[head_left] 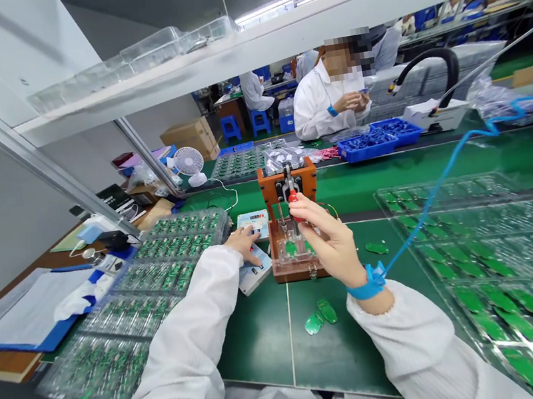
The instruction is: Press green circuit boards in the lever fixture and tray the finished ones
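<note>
Right hand (pixel 326 238) grips red handle (pixel 293 200); left hand (pixel 243 242) spreads over white boxes (pixel 255 280). Oval green boards (pixel 312 324) lie unclamped toward bench's (pixel 257 349) front edge.

Head-worn view — forward, down, close over workbench (pixel 256 343)

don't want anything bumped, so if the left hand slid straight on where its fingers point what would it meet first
The left hand would likely meet the left side of the brown fixture base, just past the upper white box; depth is unclear, so it may graze that box first.
</note>
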Motion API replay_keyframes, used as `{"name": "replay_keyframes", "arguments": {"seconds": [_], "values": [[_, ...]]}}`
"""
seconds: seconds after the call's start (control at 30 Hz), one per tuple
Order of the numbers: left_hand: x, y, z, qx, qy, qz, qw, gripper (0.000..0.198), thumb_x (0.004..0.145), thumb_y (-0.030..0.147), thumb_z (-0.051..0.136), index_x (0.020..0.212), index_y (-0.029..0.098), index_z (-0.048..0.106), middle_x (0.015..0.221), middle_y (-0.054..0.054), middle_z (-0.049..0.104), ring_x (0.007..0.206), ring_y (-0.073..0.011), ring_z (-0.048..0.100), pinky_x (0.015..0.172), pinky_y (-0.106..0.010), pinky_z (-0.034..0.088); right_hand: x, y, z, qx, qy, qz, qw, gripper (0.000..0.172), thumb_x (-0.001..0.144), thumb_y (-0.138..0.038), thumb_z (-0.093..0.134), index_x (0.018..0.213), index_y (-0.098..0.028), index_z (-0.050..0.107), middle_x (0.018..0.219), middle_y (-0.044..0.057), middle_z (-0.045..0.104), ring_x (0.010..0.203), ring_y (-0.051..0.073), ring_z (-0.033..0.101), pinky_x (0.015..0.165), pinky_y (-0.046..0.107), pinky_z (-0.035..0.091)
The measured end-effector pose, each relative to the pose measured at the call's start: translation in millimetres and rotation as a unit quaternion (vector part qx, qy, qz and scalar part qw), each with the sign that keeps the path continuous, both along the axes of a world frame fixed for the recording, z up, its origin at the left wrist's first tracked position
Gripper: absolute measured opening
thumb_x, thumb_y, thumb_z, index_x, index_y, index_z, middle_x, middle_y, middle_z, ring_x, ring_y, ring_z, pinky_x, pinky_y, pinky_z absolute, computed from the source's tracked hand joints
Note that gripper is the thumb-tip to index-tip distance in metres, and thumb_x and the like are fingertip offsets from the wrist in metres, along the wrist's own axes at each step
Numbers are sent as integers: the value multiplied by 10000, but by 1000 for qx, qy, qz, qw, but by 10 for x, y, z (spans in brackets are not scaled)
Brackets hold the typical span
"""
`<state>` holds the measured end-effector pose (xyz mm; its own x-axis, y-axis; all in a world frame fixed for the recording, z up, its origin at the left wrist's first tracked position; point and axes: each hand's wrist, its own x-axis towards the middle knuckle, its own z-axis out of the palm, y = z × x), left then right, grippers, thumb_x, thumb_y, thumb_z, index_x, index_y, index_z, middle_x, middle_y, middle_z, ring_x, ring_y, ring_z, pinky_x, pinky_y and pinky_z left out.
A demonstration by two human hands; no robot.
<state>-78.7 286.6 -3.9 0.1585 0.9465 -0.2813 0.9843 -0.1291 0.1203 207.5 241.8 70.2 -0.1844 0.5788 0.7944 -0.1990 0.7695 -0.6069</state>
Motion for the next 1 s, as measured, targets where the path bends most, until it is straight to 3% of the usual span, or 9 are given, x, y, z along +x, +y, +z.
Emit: {"name": "replay_keyframes", "arguments": {"seconds": [0.17, 0.33, 0.57, 0.83, 1.0], "values": [[51, -5, 54, -36, 26, 5, 999, 1123, 512, 532, 932, 1503, 261, 481, 1657, -181, 269, 1513, -518, 169, 1168, -718, 235, -14, 6, 1, 3, 8, 4, 1000, 425, 1012, -98, 533, 1319, -360, 666, 1383, -26, 639, 1406, 217, 512, 1214, 446, 439], [36, -47, 161, -85, 62, 21, 994, 1247, 607, 617, 861, 1624, 224, 255, 1709, -139, 100, 1555, -455, 38, 1258, -590, 162, -3, 17, 3, 8, 3, 6, 1000, 432, 1009, -91, 537, 1323, -358, 667, 1390, -26, 635, 1406, 220, 512, 1209, 437, 441], [-102, -89, 133, -106, 70, 25, 992, 1317, 548, 684, 851, 1626, 251, 231, 1706, -144, 108, 1542, -487, 71, 1228, -640, 197, 3, 13, -7, 10, 2, 9, 1000, 458, 1006, -84, 537, 1338, -379, 651, 1399, -41, 626, 1417, 212, 499, 1218, 431, 429], [-60, -101, 222, -124, 54, 33, 990, 1345, 540, 649, 864, 1635, 218, 212, 1711, -140, 64, 1548, -480, 40, 1239, -633, 180, 2, 18, -12, 9, -8, 3, 1000, 435, 1009, -103, 540, 1335, -368, 652, 1410, -32, 621, 1416, 210, 500, 1218, 417, 428], [-39, -97, 201, -130, 75, 29, 988, 1353, 554, 640, 871, 1638, 194, 196, 1709, -155, 53, 1550, -472, 56, 1240, -620, 195, 5, 20, -17, 11, -2, 3, 1000, 422, 1008, -109, 541, 1335, -350, 656, 1399, -17, 628, 1412, 231, 505, 1214, 457, 432]]}}
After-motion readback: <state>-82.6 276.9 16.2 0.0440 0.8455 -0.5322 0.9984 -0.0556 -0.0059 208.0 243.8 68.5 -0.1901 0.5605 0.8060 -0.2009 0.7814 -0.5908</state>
